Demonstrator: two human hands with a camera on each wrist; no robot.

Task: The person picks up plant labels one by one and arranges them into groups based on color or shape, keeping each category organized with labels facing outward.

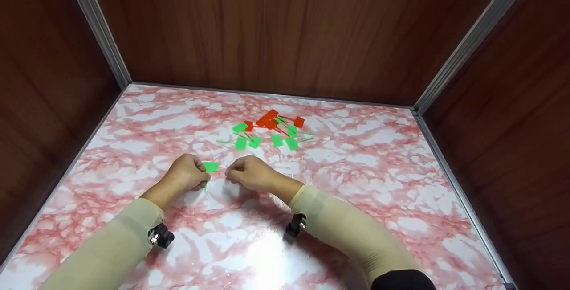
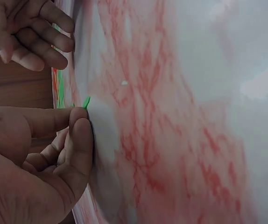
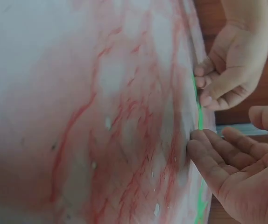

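My left hand (image 1: 186,173) pinches a green tag (image 1: 211,166), a flat rectangle with a thin strip, between thumb and fingertips just over the table. The strip's end pokes out below the fingers. In the left wrist view, only a small green bit (image 2: 87,101) shows past the fingertips. To the right, my right hand (image 1: 253,173) is held low beside the tag, apart from it. Its fingers look loosely bent with nothing between them in the right wrist view, where the palm (image 3: 250,177) shows.
Beyond the hands lies a loose group of several green tags (image 1: 241,143) and red tags (image 1: 268,117), some overlapping. The pink-and-white marbled table (image 1: 378,201) is walled by brown wood panels (image 1: 285,31) with metal edge strips (image 1: 472,36). Small white scraps (image 3: 108,123) dot the tabletop.
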